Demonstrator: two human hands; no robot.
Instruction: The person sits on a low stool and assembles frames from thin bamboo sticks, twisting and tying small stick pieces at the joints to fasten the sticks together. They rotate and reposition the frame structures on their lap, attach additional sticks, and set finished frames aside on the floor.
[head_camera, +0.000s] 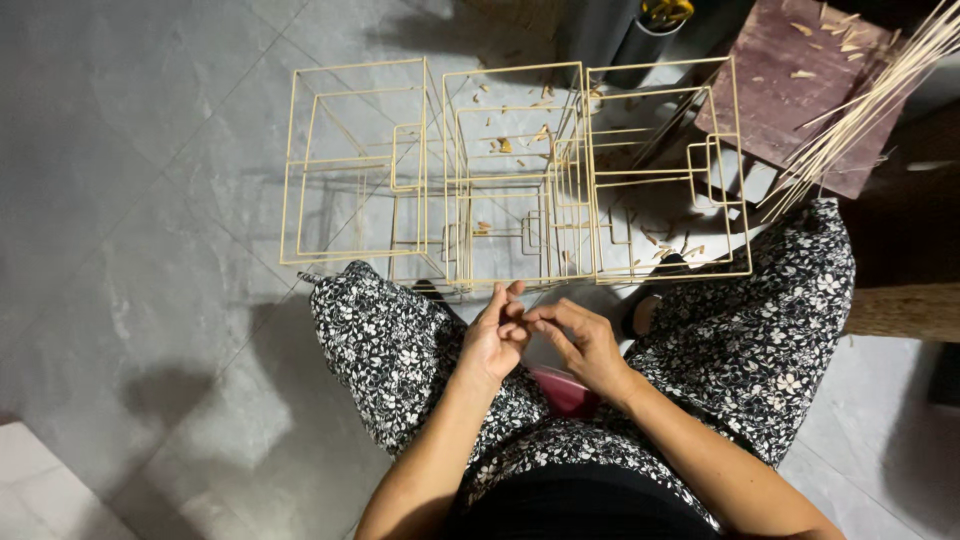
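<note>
A: Head view. What do the hands show?

B: The left hand (492, 335) and right hand (583, 343) meet fingertip to fingertip above the lap, fingers curled and pinched together; whether anything is held between them cannot be told.

A: What lies nearest?

B: A row of three open stick frames (517, 170), box-shaped and cream-coloured, stands on the grey floor (130, 200) just beyond the knees, with smaller rectangles nested inside. Wood chips (505, 143) lie on the floor within the middle frame.

A: Any containers?

B: A pink bowl (567, 392) sits between the legs, its contents hidden. At upper right, loose sticks (860, 105) cross a brown board (790, 85) bearing more chips.
</note>
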